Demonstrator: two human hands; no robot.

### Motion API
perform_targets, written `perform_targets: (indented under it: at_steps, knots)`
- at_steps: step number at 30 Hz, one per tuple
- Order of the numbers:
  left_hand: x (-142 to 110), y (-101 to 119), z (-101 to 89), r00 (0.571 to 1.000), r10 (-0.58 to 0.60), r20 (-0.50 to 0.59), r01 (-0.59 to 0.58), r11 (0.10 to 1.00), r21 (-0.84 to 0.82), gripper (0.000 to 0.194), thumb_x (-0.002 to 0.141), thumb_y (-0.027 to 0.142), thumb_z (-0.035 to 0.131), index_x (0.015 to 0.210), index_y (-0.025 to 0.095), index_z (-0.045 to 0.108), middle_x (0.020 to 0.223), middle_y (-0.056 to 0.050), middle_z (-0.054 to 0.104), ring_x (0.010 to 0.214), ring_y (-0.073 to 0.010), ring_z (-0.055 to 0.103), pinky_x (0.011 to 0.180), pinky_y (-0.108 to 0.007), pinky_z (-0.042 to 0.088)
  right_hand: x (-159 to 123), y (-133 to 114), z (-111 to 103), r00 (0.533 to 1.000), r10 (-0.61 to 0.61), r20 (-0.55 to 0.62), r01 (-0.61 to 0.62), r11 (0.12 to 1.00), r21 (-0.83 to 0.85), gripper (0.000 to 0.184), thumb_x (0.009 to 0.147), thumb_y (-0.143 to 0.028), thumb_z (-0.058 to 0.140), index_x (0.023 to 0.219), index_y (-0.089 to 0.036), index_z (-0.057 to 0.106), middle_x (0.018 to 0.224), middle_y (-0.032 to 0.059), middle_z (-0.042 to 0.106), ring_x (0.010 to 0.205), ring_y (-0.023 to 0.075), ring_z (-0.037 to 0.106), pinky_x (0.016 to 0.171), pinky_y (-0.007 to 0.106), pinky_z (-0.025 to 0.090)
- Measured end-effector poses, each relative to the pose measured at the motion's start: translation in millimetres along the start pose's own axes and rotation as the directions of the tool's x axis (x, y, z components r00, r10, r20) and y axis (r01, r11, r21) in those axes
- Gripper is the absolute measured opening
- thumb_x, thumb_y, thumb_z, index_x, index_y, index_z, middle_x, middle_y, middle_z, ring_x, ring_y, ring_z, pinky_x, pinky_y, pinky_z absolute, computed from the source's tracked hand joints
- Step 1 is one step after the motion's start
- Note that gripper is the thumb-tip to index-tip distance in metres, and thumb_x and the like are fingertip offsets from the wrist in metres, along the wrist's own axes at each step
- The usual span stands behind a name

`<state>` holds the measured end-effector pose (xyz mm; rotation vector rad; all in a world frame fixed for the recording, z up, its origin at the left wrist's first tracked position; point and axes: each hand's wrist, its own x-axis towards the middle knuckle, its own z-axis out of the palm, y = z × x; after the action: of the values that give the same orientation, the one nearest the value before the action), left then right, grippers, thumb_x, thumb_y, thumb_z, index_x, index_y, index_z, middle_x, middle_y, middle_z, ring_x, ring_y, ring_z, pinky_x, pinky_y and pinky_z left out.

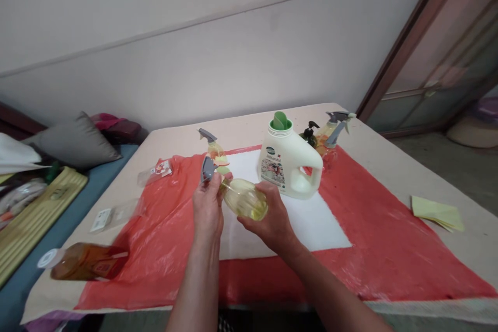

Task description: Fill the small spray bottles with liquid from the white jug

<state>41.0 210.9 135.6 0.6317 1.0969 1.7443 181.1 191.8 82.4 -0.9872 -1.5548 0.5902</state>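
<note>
Head view: with the left hand (207, 199) closed round its neck end and the right hand (275, 213) round its base, the tilted spray bottle (243, 196) above the white sheet (311, 225) is best held firmly.

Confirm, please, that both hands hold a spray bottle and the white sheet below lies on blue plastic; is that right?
Not quite: the plastic is red, not blue, as the head view shows. The left hand and right hand do hold a spray bottle, and the white sheet lies on it.
</note>
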Motion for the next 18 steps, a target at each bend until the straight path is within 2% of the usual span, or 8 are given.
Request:
perform_targets:
  at_steps: [3, 5, 6, 8, 11, 13, 16, 18]
  knots:
    - [1, 0, 0.2, 1.000, -0.002, 0.008, 0.002, 1.000, -0.009, 0.036, 0.070, 0.040, 0.084, 0.092, 0.015, 0.070, 0.088, -0.008, 0.076, 0.086, -0.0225, 0.074, 0.086, -0.037, 0.056, -1, -8, 2, 0.990, 0.144, -0.006, -0.143, 0.987, 0.069, 0.067, 0.058, -0.031, 0.083, 0.114, -0.025, 0.047, 0.114, 0.0068, 0.054, 0.103, 0.0255, 0.055, 0.091, 0.043, 0.050]
    - [2, 2, -0.4, 0.998, -0.005, 0.059, 0.008, 0.999, -0.037, 0.033, 0.071, 0.038, 0.084, 0.088, 0.014, 0.071, 0.088, -0.009, 0.077, 0.088, -0.0227, 0.074, 0.089, -0.037, 0.055, -3, -14, 4, 0.946, 0.319, 0.058, -0.324, 0.921, 0.216, 0.065, 0.056, -0.035, 0.084, 0.110, -0.023, 0.049, 0.104, 0.0043, 0.058, 0.093, 0.0225, 0.057, 0.081, 0.038, 0.051]
    - [2, 3, -0.9, 0.996, -0.012, 0.085, 0.016, 0.999, -0.050, 0.033, 0.071, 0.039, 0.084, 0.087, 0.014, 0.071, 0.088, -0.010, 0.077, 0.088, -0.0228, 0.074, 0.090, -0.037, 0.055, -4, -17, 5, 0.909, 0.399, 0.120, -0.416, 0.854, 0.312, 0.062, 0.057, -0.037, 0.083, 0.107, -0.022, 0.050, 0.098, 0.0024, 0.059, 0.087, 0.0204, 0.056, 0.076, 0.035, 0.050]
    - [1, 5, -1.9, 0.992, -0.036, 0.124, 0.043, 0.997, -0.059, 0.033, 0.071, 0.040, 0.084, 0.086, 0.014, 0.071, 0.088, -0.011, 0.077, 0.087, -0.0231, 0.075, 0.089, -0.038, 0.055, -6, -21, 8, 0.820, 0.500, 0.278, -0.567, 0.643, 0.516, 0.053, 0.062, -0.041, 0.081, 0.102, -0.021, 0.053, 0.088, -0.0005, 0.059, 0.078, 0.0163, 0.055, 0.067, 0.028, 0.047]
    - [0, 6, -2.3, 0.990, -0.047, 0.136, 0.056, 0.997, -0.062, 0.032, 0.072, 0.040, 0.083, 0.084, 0.014, 0.070, 0.084, -0.010, 0.077, 0.082, -0.0219, 0.074, 0.086, -0.037, 0.056, -11, -23, 14, 0.708, 0.517, 0.481, -0.669, 0.272, 0.691, 0.045, 0.073, -0.050, 0.074, 0.101, -0.018, 0.057, 0.090, 0.0009, 0.060, 0.077, 0.0139, 0.056, 0.066, 0.025, 0.046]
    - [-1, 4, -1.6, 0.993, -0.017, 0.116, 0.026, 0.997, -0.079, 0.028, 0.072, 0.037, 0.083, 0.083, 0.014, 0.070, 0.081, -0.008, 0.076, 0.078, -0.0200, 0.074, 0.082, -0.034, 0.056, -12, -21, 18, 0.652, 0.520, 0.551, -0.700, 0.134, 0.702, 0.046, 0.079, -0.056, 0.069, 0.105, -0.019, 0.057, 0.095, 0.0023, 0.061, 0.080, 0.0140, 0.057, 0.068, 0.026, 0.048]
    - [-1, -1, -0.1, 0.998, 0.025, 0.049, -0.020, 0.995, -0.096, 0.027, 0.073, 0.036, 0.083, 0.083, 0.015, 0.070, 0.077, -0.006, 0.075, 0.073, -0.0168, 0.072, 0.074, -0.029, 0.056, -12, -19, 21, 0.615, 0.599, 0.513, -0.717, 0.154, 0.680, 0.050, 0.084, -0.065, 0.061, 0.110, -0.023, 0.053, 0.099, 0.0016, 0.060, 0.079, 0.0138, 0.057, 0.066, 0.027, 0.050]
    - [0, -4, 0.4, 0.999, 0.047, -0.003, -0.047, 0.992, -0.115, 0.028, 0.071, 0.037, 0.084, 0.082, 0.015, 0.070, 0.075, -0.004, 0.074, 0.070, -0.0154, 0.071, 0.072, -0.027, 0.055, -11, -18, 22, 0.638, 0.632, 0.440, -0.697, 0.230, 0.680, 0.054, 0.083, -0.069, 0.059, 0.116, -0.028, 0.047, 0.105, 0.0015, 0.059, 0.081, 0.0142, 0.059, 0.067, 0.028, 0.051]
